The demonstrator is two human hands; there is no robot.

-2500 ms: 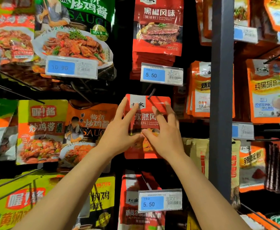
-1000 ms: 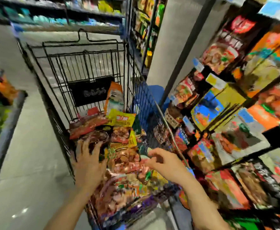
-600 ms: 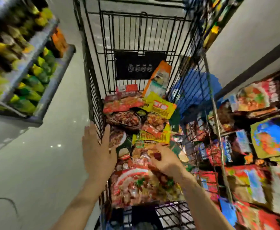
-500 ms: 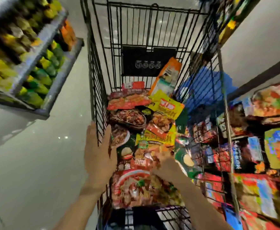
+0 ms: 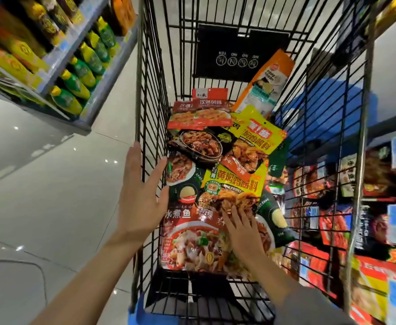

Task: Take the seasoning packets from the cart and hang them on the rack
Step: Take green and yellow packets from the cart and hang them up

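Black wire cart (image 5: 154, 95); heaped seasoning packets (image 5: 234, 184)

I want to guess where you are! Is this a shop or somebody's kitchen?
It looks like a shop, most likely a supermarket aisle. A black wire shopping cart holds a heap of seasoning packets, rows of bottles fill a shelf on the left, and more packets hang on a rack on the right.

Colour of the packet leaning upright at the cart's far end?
Orange top, pale lower panel: the leaning packet, head view.
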